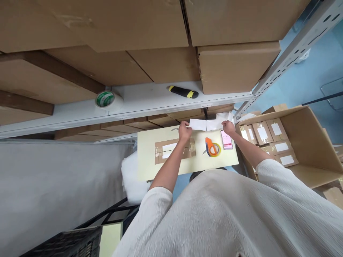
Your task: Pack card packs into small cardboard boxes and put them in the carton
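A strip of white labels [198,124] stretches between my two hands above the far edge of a pale yellow table [146,171]. My left hand [184,132] pinches its left end, close over a taped cardboard box [158,149] that bears white labels and lies partly under my forearm. The right end is held by my right hand [228,127], beside more crumpled white paper [226,116]. Between my arms lies an orange tape dispenser [212,147] with a yellowish roll. A phone [226,140] with a lit, pinkish screen lies just below my right hand.
Ahead, a grey metal shelf [144,96] carries large cartons [235,67], a black and yellow utility knife [183,91] and a tape roll [105,99]. To the right, an open carton [308,142] holds several labelled small boxes [277,129]. A black crate [77,242] stands at lower left.
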`<state>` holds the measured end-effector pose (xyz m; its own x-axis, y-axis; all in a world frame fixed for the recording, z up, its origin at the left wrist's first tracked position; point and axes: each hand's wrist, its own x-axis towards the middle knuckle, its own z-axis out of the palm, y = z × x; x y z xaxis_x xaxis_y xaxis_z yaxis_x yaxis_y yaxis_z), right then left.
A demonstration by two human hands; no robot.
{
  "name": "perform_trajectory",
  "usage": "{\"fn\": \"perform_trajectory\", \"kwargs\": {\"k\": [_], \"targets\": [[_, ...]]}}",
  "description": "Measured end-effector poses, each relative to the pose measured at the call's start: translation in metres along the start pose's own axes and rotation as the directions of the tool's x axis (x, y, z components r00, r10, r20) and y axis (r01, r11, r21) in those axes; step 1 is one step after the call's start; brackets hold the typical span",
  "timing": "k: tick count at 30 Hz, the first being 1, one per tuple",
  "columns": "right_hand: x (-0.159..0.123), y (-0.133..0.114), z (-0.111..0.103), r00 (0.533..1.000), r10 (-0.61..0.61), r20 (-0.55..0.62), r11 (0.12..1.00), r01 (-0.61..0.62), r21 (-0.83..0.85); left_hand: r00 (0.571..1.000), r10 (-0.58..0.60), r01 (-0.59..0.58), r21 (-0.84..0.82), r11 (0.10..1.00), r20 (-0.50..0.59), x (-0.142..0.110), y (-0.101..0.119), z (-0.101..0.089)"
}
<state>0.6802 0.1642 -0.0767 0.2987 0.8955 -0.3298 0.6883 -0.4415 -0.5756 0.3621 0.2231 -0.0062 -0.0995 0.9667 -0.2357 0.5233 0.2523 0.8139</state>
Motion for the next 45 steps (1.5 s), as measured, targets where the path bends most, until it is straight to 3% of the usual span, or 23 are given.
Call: {"fn": "perform_trajectory", "kwargs": {"k": [5,10,13,17,23,27,34,40,45], "targets": [[-0.007,-0.004,0.001,1.000,0.018,0.024,0.997,-0.016,-0.069,1.000,-0.025,0.026,-0.031,0.999,0.019,-0.004,-0.001,-0.021],[-0.027,-0.030,0.006,0.994,-0.078,-0.075,0.994,0.071,-0.083,0.999,-0.035,0.039,-0.168,0.985,0.025,-0.016,-0.002,-0.039],[-0.053,-0.062,0.015,0.977,-0.197,-0.086,0.979,0.201,0.039,0.999,-0.037,0.033,-0.256,0.966,-0.012,-0.028,-0.002,-0.054],[-0.101,-0.114,0.036,0.909,-0.414,-0.045,0.881,0.412,0.234,0.999,-0.026,0.010,-0.343,0.939,-0.040,-0.044,-0.005,-0.080],[-0.145,-0.183,0.062,0.860,-0.498,-0.109,0.805,0.506,0.312,1.000,-0.003,0.010,-0.393,0.920,0.018,-0.055,-0.024,-0.124],[-0.160,-0.213,0.069,0.881,-0.459,-0.113,0.794,0.464,0.392,0.999,-0.028,0.038,-0.411,0.911,0.032,-0.063,-0.048,-0.154],[-0.190,-0.235,0.086,0.954,-0.287,0.084,0.863,0.219,0.456,0.982,-0.135,0.183,-0.506,0.843,0.130,-0.091,-0.090,-0.186],[-0.195,-0.236,0.100,0.975,-0.222,0.025,0.890,0.192,0.413,0.977,-0.041,0.142,-0.499,0.855,0.208,-0.094,-0.111,-0.190],[-0.189,-0.232,0.111,0.986,-0.169,0.011,0.942,0.158,0.296,0.993,-0.028,0.073,-0.405,0.911,0.116,-0.092,-0.118,-0.182]]}}
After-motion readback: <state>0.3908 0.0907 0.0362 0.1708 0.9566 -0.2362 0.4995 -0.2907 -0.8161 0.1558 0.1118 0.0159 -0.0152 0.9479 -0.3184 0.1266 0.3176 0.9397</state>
